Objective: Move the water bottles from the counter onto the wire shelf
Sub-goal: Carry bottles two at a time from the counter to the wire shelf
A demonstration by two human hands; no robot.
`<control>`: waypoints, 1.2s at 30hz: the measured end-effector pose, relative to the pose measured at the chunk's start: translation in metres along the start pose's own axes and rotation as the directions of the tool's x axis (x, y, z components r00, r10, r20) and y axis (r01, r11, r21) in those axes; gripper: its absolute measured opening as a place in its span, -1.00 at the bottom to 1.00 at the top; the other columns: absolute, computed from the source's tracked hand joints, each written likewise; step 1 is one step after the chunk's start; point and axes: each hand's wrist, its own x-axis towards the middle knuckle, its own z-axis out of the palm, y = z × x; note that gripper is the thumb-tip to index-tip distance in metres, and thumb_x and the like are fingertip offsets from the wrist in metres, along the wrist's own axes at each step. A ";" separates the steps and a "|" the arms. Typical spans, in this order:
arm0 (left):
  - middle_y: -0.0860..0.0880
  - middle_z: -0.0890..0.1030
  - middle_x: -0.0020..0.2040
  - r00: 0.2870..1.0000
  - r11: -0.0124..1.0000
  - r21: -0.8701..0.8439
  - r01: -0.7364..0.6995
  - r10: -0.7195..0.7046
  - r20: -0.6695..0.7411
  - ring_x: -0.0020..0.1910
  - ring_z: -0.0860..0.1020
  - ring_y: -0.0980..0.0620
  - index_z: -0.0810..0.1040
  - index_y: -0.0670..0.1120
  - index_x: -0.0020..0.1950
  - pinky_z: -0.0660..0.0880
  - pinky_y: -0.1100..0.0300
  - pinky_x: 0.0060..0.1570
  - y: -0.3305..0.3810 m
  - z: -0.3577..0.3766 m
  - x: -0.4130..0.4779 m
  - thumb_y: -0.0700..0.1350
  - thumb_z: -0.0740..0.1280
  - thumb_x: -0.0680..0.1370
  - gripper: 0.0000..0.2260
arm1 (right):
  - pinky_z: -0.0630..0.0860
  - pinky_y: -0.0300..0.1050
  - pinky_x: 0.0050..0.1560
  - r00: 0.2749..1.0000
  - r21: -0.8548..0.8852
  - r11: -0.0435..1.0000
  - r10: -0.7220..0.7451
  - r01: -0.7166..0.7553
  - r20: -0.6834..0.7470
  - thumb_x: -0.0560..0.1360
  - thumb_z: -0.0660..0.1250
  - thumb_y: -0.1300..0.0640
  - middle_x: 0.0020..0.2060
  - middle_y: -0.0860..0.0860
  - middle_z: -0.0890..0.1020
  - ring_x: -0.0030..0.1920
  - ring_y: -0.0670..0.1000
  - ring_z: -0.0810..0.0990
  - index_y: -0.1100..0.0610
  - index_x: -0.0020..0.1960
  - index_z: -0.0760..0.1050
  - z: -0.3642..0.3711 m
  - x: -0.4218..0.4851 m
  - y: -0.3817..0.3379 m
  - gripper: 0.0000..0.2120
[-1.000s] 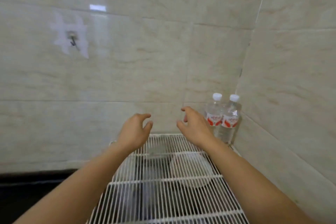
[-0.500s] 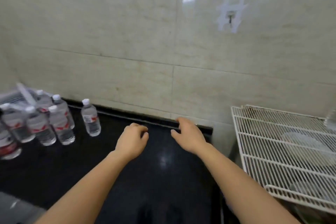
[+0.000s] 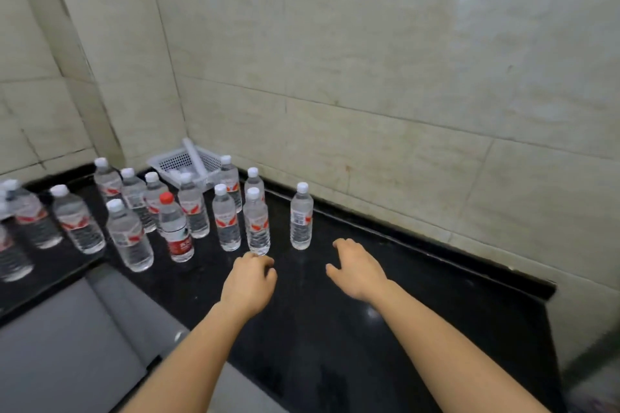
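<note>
A: How are the water bottles (image 3: 188, 211) looking?

B: They are standing upright on the black counter (image 3: 385, 305); clear plastic, white caps, red-and-white labels; one bottle (image 3: 175, 228) is wearing a red cap.

A: And the hands?

B: Both are hovering over the counter, holding nothing; the left hand (image 3: 250, 282) is loosely curled just in front of the nearest bottle (image 3: 257, 223); the right hand (image 3: 357, 270) is spreading open near the lone bottle (image 3: 301, 216).
</note>
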 end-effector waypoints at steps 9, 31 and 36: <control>-0.09 0.43 0.32 0.999 1.000 -0.003 0.024 -0.024 -0.033 0.28 0.42 -0.10 0.42 -0.06 0.37 0.44 0.02 0.19 -0.041 0.000 0.120 -0.07 0.21 0.56 -0.62 | 0.49 0.05 0.15 0.999 0.006 1.000 -0.021 0.020 0.046 0.55 0.27 0.00 0.21 0.11 0.47 0.19 0.13 0.47 0.15 0.37 0.30 0.025 0.142 -0.021 -0.55; -0.10 0.53 0.04 0.994 0.984 0.154 -0.093 0.100 -0.038 0.06 0.47 -0.10 0.45 -0.13 0.16 0.37 0.11 -0.10 -0.054 0.006 0.218 -0.07 0.27 0.55 -0.77 | 0.39 -0.02 0.12 0.969 -0.351 0.906 -0.244 0.237 0.025 0.62 0.20 0.02 0.21 0.11 0.50 0.22 0.14 0.43 0.17 0.31 0.37 0.024 0.256 -0.012 -0.66; -0.05 0.55 0.08 0.991 0.962 0.242 -0.123 0.134 -0.027 0.13 0.47 -0.06 0.47 -0.05 0.21 0.43 0.08 -0.03 -0.041 0.000 0.176 -0.03 0.27 0.54 -0.73 | 0.44 -0.01 -0.05 0.997 -0.167 0.984 -0.073 0.067 -0.027 0.55 0.27 -0.02 0.10 0.17 0.62 0.09 0.18 0.56 0.22 0.13 0.52 0.020 0.213 -0.022 -0.67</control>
